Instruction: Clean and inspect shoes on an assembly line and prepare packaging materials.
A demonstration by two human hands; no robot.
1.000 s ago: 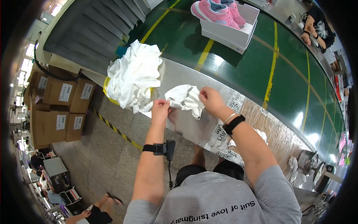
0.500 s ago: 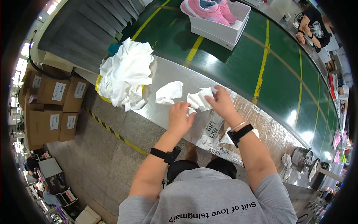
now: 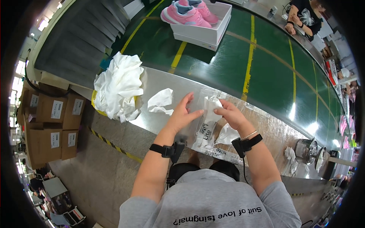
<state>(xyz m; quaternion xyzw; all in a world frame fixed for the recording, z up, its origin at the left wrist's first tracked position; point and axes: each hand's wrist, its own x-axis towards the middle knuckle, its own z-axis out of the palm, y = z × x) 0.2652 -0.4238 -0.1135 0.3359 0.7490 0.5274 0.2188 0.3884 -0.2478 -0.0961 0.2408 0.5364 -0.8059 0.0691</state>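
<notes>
My right hand [image 3: 232,115] pinches a folded piece of white tissue paper [image 3: 212,105] between thumb and fingers, above the table's plastic-wrapped part. On its left, my left hand [image 3: 183,115] is open, thumb and fingers spread, its thumb tip close to that paper. A loose crumpled sheet of tissue paper [image 3: 160,101] lies on the bare metal table [image 3: 152,81] beyond my left hand. Another white piece [image 3: 227,134] rests below my right hand. At the left, a heap of white tissue paper [image 3: 121,85] overflows a yellow-rimmed container [image 3: 94,99].
Past the metal edge runs a green conveyor belt [image 3: 232,62] with yellow lines. An open white shoebox [image 3: 199,37] with pink sneakers [image 3: 188,14] stands on it. Cardboard boxes [image 3: 53,125] are stacked at left. A fan [image 3: 306,151] stands at right; a co-worker [image 3: 304,17] is across.
My right hand has brought the tissue paper nearer, over the wrapped surface, and it looks narrower. My left hand's fingers have spread. The whole view has shifted slightly.
</notes>
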